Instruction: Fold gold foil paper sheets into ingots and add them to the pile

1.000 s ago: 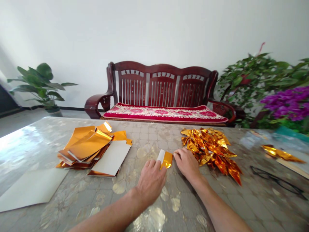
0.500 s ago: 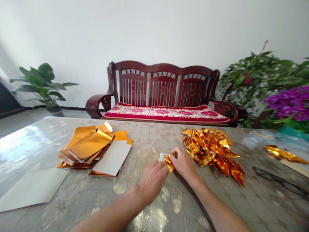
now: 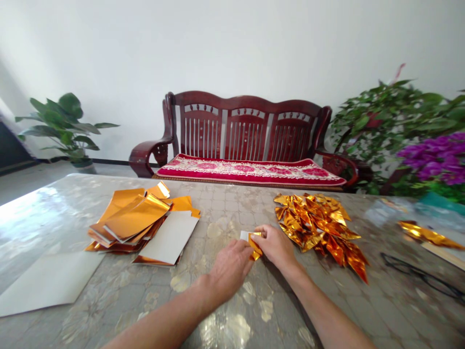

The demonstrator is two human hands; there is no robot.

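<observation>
A small piece of gold foil paper (image 3: 256,248), partly folded with a white side showing, rests on the table between my hands. My left hand (image 3: 232,264) presses it from the left, its fingers closed over the near edge. From the right, my right hand (image 3: 274,245) pinches the paper's upper right part between thumb and fingers. My fingers hide part of the folds. To the right lies a heap of folded gold foil pieces (image 3: 316,223). On the left is a loose stack of flat gold foil sheets (image 3: 134,213), a few with the white side up.
A pale sheet (image 3: 51,281) lies at the table's left. Black-framed glasses (image 3: 423,274), a twisted gold foil piece (image 3: 430,234) and clear plastic (image 3: 388,211) are at the right. Beyond the table (image 3: 203,300) stand a wooden bench (image 3: 243,126) and plants (image 3: 385,116).
My right hand's fingers have shifted slightly over the gold foil paper, and less of its white end shows. My left hand stays almost in place.
</observation>
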